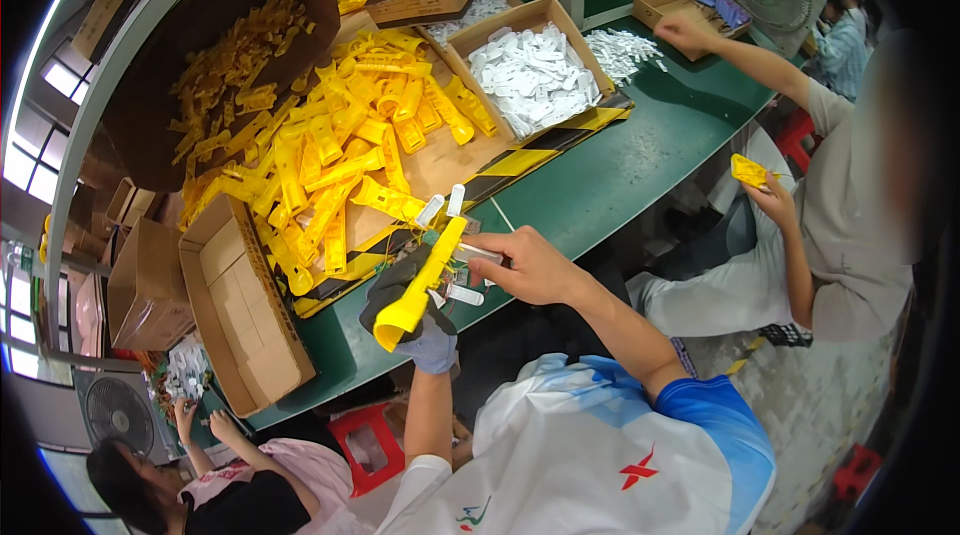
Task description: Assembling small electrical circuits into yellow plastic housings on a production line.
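My left hand [434, 347] wears a dark-and-grey glove and is closed round a long, curved yellow plastic shell [418, 293], held tilted over the table's front edge. Several small white plastic pieces [456, 199] and thin wires stick out around the shell; how they are attached is hard to see. Bare, my right hand [538, 269] comes in from the right, its thumb and fingers pinching a small whitish plastic piece [478, 253] against the shell's side. Just beyond my hands lies a big pile of similar yellow shells [350, 135].
A cardboard box of white plastic parts [535, 75] stands behind the striped edge [515, 163], with loose white parts [622, 53] beside it. At left sits a shallow cardboard box [240, 310]. A co-worker at right holds a yellow piece [748, 171]; another person works at lower left.
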Motion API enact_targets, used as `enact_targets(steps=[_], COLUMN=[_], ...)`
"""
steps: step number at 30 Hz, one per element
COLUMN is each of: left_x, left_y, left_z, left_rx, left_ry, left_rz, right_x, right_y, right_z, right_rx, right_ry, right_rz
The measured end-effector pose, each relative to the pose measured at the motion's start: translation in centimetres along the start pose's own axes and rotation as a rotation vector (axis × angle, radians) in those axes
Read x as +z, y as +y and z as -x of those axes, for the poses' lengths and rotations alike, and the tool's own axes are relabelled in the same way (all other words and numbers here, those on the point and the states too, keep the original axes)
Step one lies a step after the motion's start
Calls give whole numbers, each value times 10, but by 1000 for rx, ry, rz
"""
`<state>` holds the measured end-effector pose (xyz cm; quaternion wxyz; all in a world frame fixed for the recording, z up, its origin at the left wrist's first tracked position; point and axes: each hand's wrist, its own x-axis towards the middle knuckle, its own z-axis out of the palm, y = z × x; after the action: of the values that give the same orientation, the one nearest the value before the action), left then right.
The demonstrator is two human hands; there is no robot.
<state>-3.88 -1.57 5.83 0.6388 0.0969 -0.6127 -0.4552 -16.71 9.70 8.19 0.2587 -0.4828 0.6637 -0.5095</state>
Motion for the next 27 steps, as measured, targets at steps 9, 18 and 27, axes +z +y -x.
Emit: enact_targets(steps=[9, 18, 27], left_x=[-20, -23, -33], left_y=[-12, -15, 3], left_z=[10, 16, 20], left_rx=[-297, -367, -397], left_ry=[142, 152, -48], left_rz=[93, 234, 544], right_x=[10, 4, 20], right_y=[9, 14, -8], right_z=[9, 21, 32], right_rx=[-62, -22, 34], right_ry=[30, 82, 116], right_rz=[-31, -39, -174])
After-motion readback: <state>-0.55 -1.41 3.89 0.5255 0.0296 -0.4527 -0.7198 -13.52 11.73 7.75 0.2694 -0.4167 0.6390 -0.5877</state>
